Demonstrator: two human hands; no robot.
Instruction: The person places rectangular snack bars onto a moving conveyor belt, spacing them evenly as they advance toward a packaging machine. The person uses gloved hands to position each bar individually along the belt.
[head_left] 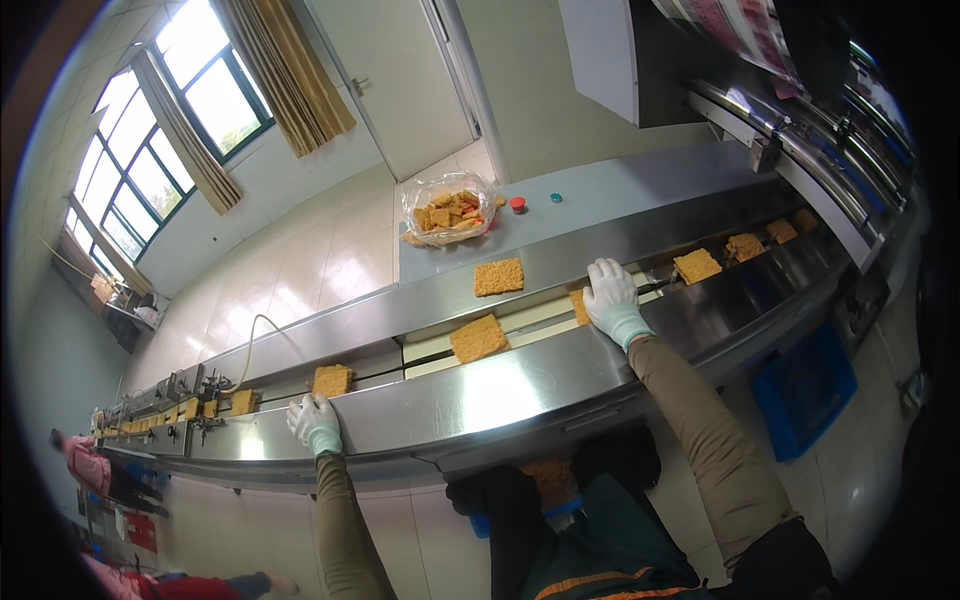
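My left hand [315,422], in a white glove, rests on the near steel rim of the conveyor [490,392] with its fingers stretched out. Just beyond its fingertips a square golden noodle-like cake [332,380] lies in the channel. My right hand [612,302], gloved too, reaches over the channel with fingers extended. Partly covered by it is another cake [580,308]; whether the hand presses on it I cannot tell. Between my hands a larger cake [479,339] lies tilted on the channel. One more cake [499,277] sits on the far steel ledge.
A clear plastic bag of broken cake pieces [450,215] stands on the grey side table [620,190], near a red cap [517,205]. Further cakes [697,266] line the channel toward the rollers [790,140] at right. Below are blue crates [805,390]. People [95,465] stand at far left.
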